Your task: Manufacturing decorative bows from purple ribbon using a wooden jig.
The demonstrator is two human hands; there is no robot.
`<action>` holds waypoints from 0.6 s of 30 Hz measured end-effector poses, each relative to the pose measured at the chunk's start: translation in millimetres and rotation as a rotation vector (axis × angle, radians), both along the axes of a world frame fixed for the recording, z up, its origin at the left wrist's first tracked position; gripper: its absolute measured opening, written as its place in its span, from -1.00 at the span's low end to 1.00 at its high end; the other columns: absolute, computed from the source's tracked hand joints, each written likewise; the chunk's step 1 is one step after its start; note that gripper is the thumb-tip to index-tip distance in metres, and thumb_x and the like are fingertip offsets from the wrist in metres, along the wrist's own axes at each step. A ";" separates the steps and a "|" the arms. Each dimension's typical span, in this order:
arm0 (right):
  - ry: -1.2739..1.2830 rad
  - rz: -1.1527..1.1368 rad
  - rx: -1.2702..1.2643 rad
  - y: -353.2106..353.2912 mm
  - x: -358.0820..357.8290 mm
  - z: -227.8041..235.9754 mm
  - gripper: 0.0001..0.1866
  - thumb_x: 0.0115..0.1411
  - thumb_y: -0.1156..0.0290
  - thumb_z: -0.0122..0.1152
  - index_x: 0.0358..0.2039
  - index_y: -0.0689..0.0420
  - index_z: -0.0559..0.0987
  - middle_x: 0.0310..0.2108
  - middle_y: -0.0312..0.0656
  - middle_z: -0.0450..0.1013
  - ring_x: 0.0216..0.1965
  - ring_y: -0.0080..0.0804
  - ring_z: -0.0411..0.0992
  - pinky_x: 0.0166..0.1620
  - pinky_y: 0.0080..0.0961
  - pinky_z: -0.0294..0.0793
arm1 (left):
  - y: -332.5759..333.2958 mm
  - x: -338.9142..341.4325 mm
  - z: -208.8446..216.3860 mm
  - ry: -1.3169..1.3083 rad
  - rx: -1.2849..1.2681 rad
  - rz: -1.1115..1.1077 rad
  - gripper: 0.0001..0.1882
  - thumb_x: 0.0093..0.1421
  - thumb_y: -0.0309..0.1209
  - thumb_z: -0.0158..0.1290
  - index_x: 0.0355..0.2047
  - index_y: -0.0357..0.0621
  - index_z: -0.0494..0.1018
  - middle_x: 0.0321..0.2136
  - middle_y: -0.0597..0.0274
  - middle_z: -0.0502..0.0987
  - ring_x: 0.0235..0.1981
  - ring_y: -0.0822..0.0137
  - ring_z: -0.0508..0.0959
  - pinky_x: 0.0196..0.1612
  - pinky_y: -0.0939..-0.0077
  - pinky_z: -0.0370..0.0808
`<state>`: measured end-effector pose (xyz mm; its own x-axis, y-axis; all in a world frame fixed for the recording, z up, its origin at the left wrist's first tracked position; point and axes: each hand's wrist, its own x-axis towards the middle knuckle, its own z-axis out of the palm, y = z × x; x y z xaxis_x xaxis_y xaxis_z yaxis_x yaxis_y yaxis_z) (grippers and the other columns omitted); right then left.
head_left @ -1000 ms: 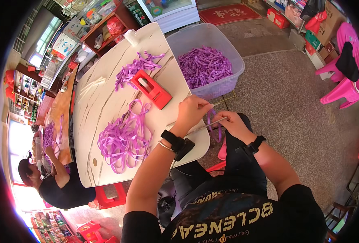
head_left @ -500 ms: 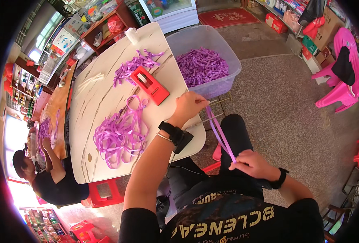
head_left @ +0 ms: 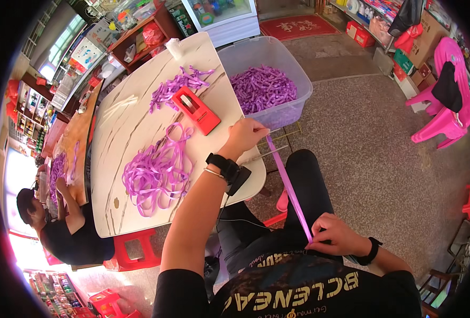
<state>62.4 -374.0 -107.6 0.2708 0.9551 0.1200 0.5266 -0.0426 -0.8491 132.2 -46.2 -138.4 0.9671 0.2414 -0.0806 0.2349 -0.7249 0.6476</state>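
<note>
A purple ribbon (head_left: 290, 191) runs straight and taut between my two hands, over my lap. My left hand (head_left: 247, 136), by the table's right edge, pinches its upper end. The lower end is pinched in my right hand (head_left: 338, 236), close to my shirt. Below my left hand a thin metal rod (head_left: 273, 152) juts past the table edge, near the ribbon; I cannot tell if they touch. A tangle of long purple ribbon (head_left: 158, 175) lies on the marble-patterned table (head_left: 139, 114). Further back are a red box-like device (head_left: 197, 111) and a heap of short ribbon pieces (head_left: 174, 90).
A clear plastic tub (head_left: 305, 95) full of short purple pieces stands beside the table. White sticks (head_left: 119, 105) and a white roll (head_left: 174, 49) lie on the tabletop. At left another person (head_left: 68, 230) handles purple ribbon. Pink chairs (head_left: 450, 114) stand at right.
My right hand has moved down toward my body, drawing the ribbon out longer and straight. My left hand has stayed near the table edge, still pinching the other end.
</note>
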 end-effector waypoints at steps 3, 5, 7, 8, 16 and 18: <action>0.054 0.017 -0.014 -2.6 -1.2 -4.8 -0.85 -0.08 0.30 0.27 -0.62 0.07 0.53 -0.54 -0.33 0.29 -0.43 -0.42 0.26 -0.32 -0.50 0.18 | -0.2 0.4 0.5 0.011 0.005 0.001 -0.79 -0.08 -0.16 0.10 -0.49 0.04 0.56 -0.55 0.31 0.54 -0.44 0.28 0.50 -0.31 0.26 0.25; 0.079 0.024 -0.016 -3.9 -1.0 -7.3 -0.85 -0.08 0.29 0.27 -0.63 0.06 0.53 -0.55 -0.34 0.29 -0.45 -0.43 0.25 -0.33 -0.51 0.18 | 0.1 1.0 0.6 0.021 0.011 -0.002 -0.79 -0.08 -0.16 0.10 -0.49 0.04 0.56 -0.55 0.31 0.53 -0.44 0.28 0.49 -0.31 0.25 0.24; 0.079 0.030 -0.013 -4.6 -0.6 -8.6 -0.85 -0.08 0.30 0.28 -0.64 0.06 0.53 -0.57 -0.36 0.29 -0.46 -0.45 0.25 -0.35 -0.52 0.16 | 0.6 0.6 0.8 0.008 0.010 -0.014 -0.78 -0.08 -0.15 0.10 -0.49 0.05 0.56 -0.55 0.32 0.53 -0.46 0.29 0.49 -0.32 0.25 0.23; 0.080 0.030 -0.013 -5.1 -0.5 -10.0 -0.85 -0.08 0.30 0.28 -0.64 0.06 0.53 -0.57 -0.36 0.29 -0.46 -0.45 0.25 -0.35 -0.52 0.16 | 0.4 0.2 0.8 0.008 0.010 -0.014 -0.78 -0.08 -0.15 0.10 -0.49 0.05 0.56 -0.55 0.32 0.53 -0.46 0.29 0.49 -0.32 0.25 0.23; 0.185 0.039 -0.009 -5.0 -0.1 -19.1 -0.86 -0.07 0.32 0.28 -0.64 0.07 0.54 -0.58 -0.36 0.31 -0.48 -0.47 0.27 -0.37 -0.53 0.16 | -0.7 0.6 2.0 0.028 0.015 -0.013 -0.77 -0.09 -0.12 0.11 -0.49 0.06 0.56 -0.55 0.34 0.54 -0.46 0.31 0.49 -0.32 0.27 0.22; 0.204 0.056 -0.029 -5.3 1.8 -19.6 -0.89 -0.06 0.36 0.27 -0.62 0.08 0.55 -0.56 -0.36 0.34 -0.46 -0.48 0.29 -0.36 -0.55 0.19 | -1.5 0.3 2.4 0.025 0.015 -0.008 -0.77 -0.09 -0.12 0.11 -0.50 0.06 0.56 -0.55 0.33 0.54 -0.46 0.31 0.49 -0.32 0.27 0.22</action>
